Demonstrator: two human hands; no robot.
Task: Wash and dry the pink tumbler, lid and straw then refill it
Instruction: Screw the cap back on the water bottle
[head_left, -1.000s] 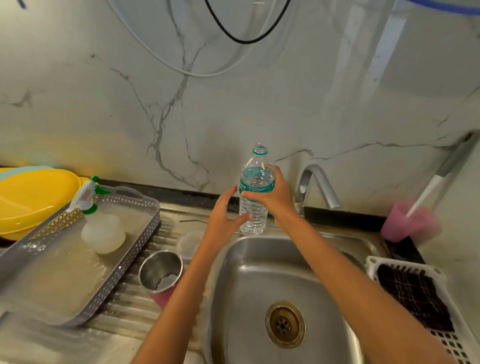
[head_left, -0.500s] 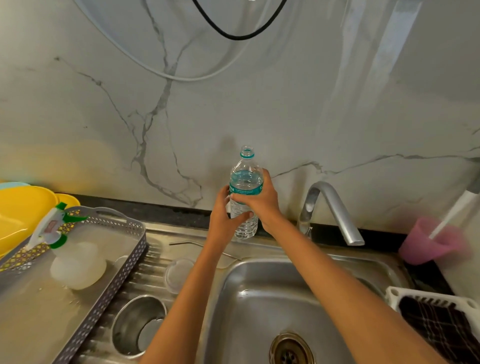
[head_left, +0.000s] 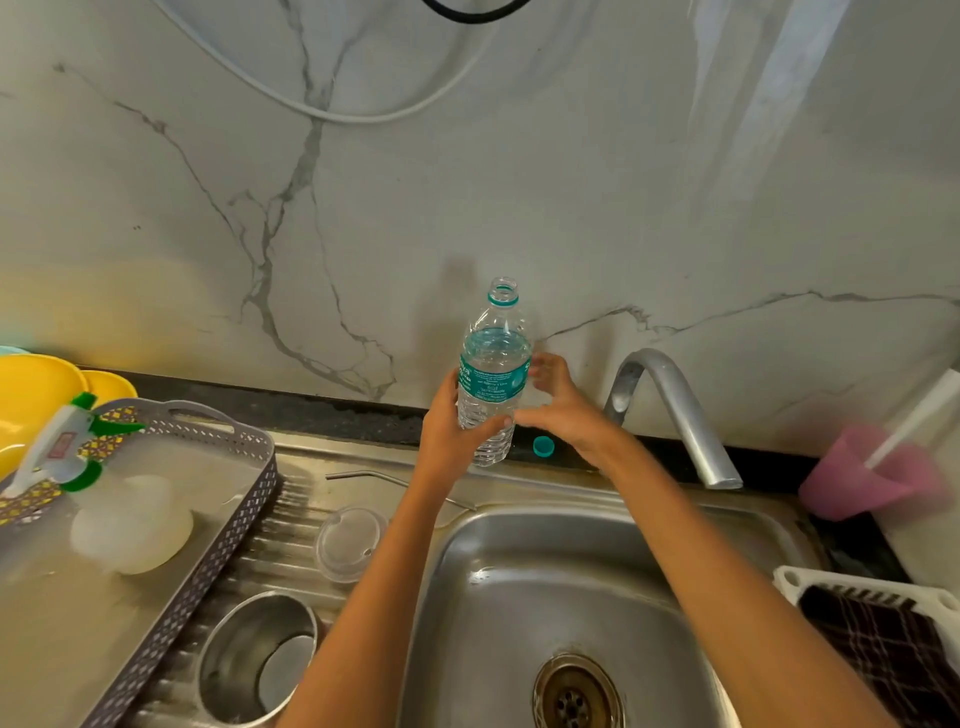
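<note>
Head view: left hand (head_left: 445, 434) grips the open water bottle (head_left: 493, 366), right hand (head_left: 569, 413) loosely spread just beside it

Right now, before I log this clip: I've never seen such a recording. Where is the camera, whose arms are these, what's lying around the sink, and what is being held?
There is no machine here. A person works with bare hands, and the single picture comes from a camera worn on their head, looking down. The left hand grips an uncapped water bottle upright. The right hand is beside it with its fingers loose. The teal cap lies on the ledge behind the sink. On the draining board left of the sink are the tumbler with its open end up, a clear lid and a metal straw. A grey tray holds a spray bottle.
</note>
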